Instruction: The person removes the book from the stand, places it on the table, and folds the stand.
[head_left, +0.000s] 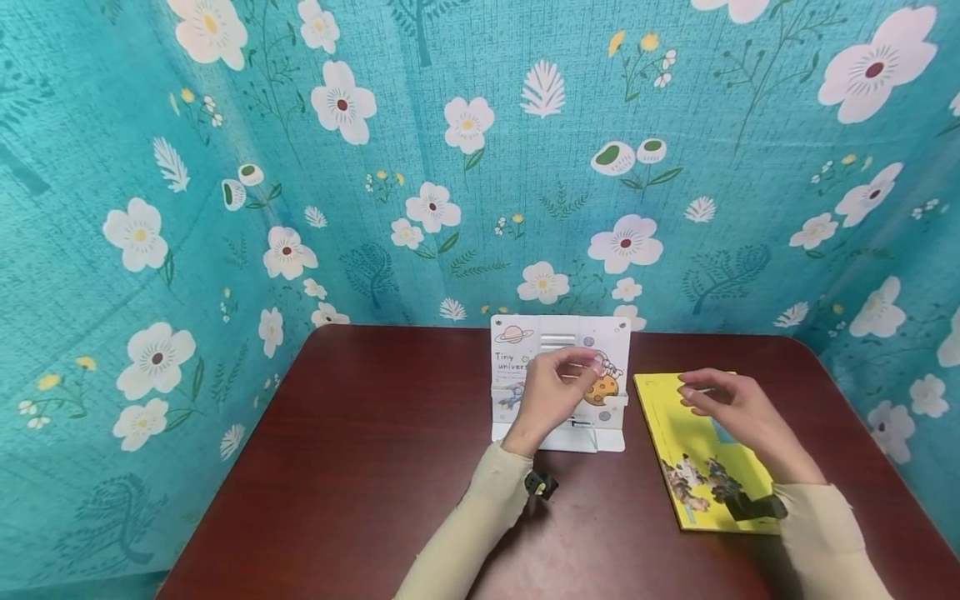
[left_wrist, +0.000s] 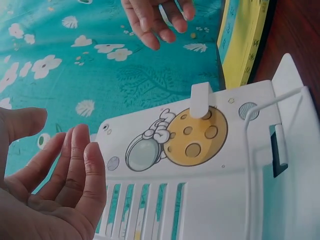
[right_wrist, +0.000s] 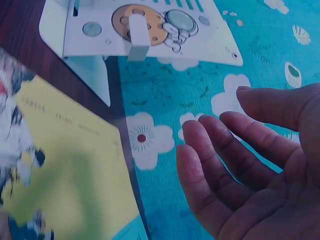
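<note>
A white book stand (head_left: 555, 329) printed with planets and an astronaut stands upright on the table, its wire support and side clips showing in the left wrist view. My left hand (head_left: 557, 387) hovers in front of it, fingers loosely bent with nothing between them. To its right lies a yellow book (head_left: 675, 417) with small painted figures on the cover. Above that book is my right hand (head_left: 738, 404), thumb and fingers apart and holding nothing. In the right wrist view the right palm (right_wrist: 270, 195) faces the stand's side, apart from it.
The dark red wooden table (head_left: 360, 467) carries the stand and the book. A teal flowered cloth (head_left: 420, 150) hangs behind the table and along both sides. Dark wrist straps (head_left: 542, 485) sit on the sleeves.
</note>
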